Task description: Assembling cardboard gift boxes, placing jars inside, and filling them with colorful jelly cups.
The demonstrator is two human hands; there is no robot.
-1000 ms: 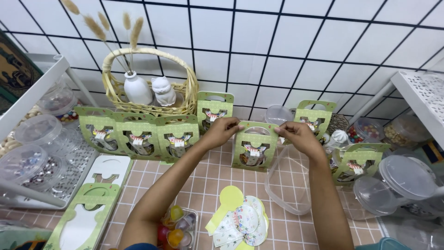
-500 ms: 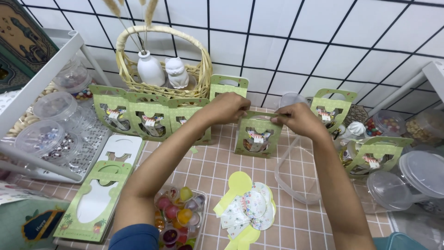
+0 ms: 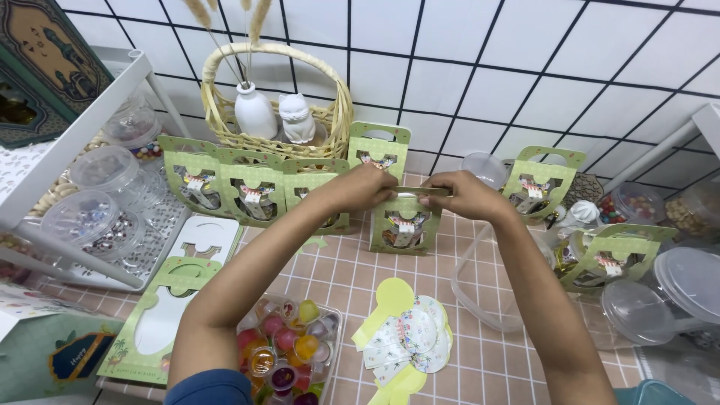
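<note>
A small green paper gift box with a window stands upright on the pink tiled table in front of me. My left hand pinches the left end of its top flap, and my right hand pinches the right end. The flap lies flat between my fingers. A row of like green boxes stands to the left, one stands behind, and others stand to the right.
A wicker basket with a white vase and cat figure sits at the back. Flat green box blanks lie at left, a tray of coloured jellies near me, yellow stickers, clear plastic tubs and lids at right, a white rack at left.
The view has tilted down and nearer. Both my hands have stayed on the top of the middle box, pressing its flap flatter.
</note>
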